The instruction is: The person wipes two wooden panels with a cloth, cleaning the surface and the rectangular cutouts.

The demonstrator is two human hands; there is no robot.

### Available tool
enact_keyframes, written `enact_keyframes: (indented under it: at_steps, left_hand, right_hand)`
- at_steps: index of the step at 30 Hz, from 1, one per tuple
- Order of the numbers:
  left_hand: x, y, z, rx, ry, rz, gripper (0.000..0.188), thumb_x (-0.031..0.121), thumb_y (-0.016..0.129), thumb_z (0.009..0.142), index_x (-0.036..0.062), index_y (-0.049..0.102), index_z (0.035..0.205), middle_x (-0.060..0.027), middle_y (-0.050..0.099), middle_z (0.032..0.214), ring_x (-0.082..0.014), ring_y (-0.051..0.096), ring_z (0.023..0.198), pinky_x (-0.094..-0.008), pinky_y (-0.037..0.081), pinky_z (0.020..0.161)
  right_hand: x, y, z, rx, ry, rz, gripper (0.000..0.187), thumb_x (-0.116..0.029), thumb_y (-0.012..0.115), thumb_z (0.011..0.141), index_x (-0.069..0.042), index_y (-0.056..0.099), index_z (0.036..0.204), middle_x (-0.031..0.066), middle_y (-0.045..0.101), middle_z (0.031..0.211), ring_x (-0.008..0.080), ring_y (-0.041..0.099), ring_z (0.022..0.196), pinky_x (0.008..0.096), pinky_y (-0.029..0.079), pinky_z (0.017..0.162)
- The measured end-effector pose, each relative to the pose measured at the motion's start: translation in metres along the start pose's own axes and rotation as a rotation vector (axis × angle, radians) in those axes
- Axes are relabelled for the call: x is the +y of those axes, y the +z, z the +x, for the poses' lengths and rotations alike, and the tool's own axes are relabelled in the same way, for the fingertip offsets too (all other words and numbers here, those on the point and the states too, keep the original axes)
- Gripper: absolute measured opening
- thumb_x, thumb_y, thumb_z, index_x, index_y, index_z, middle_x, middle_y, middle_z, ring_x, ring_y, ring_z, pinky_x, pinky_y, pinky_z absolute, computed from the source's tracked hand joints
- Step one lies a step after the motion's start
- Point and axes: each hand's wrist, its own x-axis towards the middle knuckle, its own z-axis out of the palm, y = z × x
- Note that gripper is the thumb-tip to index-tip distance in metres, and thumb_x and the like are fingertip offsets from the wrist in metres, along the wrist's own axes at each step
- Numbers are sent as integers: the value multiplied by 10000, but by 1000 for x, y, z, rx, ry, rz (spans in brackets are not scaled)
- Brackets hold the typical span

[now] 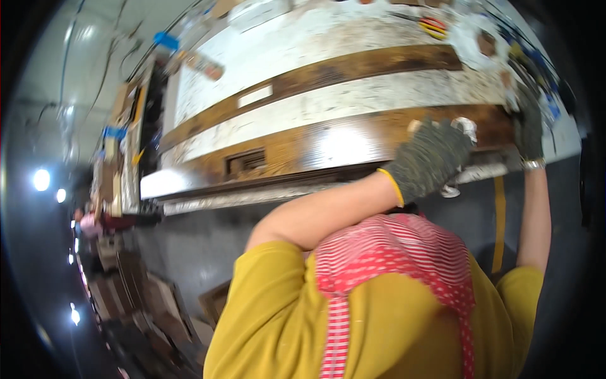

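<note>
A long dark-brown wooden plank (297, 150) with a glossy face and a rectangular cutout lies along the near edge of the worktable. My left hand (434, 158), in a dark grey-green glove with a yellow cuff, presses on its right part. Bits of a crumpled white cloth (467, 128) show around the closed fingers. My right hand (529, 123), gloved alike, is beside the plank's right end; its fingers are blurred and partly hidden. Behind lies a second, narrower brown plank (353, 68) with a white label (255, 96).
The worktable (303, 107) has a stained white top. Yellow-and-red-handled scissors (433, 27) and a clear plastic bag (476, 47) lie at the back right. A bottle (203, 65) lies at the back left. Cardboard (167, 303) is stacked on the left floor; a person (95, 224) is farther off.
</note>
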Motion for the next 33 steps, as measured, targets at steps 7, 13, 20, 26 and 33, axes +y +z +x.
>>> enact_keyframes:
  at_steps: [7,13,20,26,33]
  left_hand:
    - [-35,17,-103,153,-119,237,564,403,602,895,105,557,1371,-152,507,1444,-299,541,1189,-536,439,981]
    - [-68,-69,-238,145,-429,594,629,305,674,854,135,512,1437,-152,482,1494,-349,487,1318,-527,406,1052]
    - [-84,-74,-295,151,-769,390,632,220,706,832,97,519,1423,-163,540,1408,-365,529,1258,-490,430,1032]
    - [-109,-75,-378,-68,-678,551,652,279,658,888,154,454,1495,-38,425,1568,-304,450,1381,-404,382,1137]
    - [-137,-145,-403,75,-695,848,716,428,724,807,79,537,1403,-156,570,1391,-312,584,1230,-421,481,985]
  right_hand:
    - [56,-24,-18,-21,204,233,386,-208,546,1036,-69,568,1395,58,522,1470,156,541,1275,303,480,1030]
    - [107,-50,-26,-71,256,163,431,-172,522,1041,-71,500,1460,69,480,1515,188,516,1311,367,469,1062]
    - [79,-1,-22,99,411,617,444,-86,443,1038,-66,470,1480,81,509,1456,223,538,1250,395,455,1079]
    - [28,35,-16,-12,-41,-157,400,-100,489,1033,-38,519,1427,93,457,1490,216,505,1307,349,469,1046]
    - [38,26,-7,161,353,65,375,-176,543,1029,-56,584,1383,60,515,1466,187,494,1318,347,438,1058]
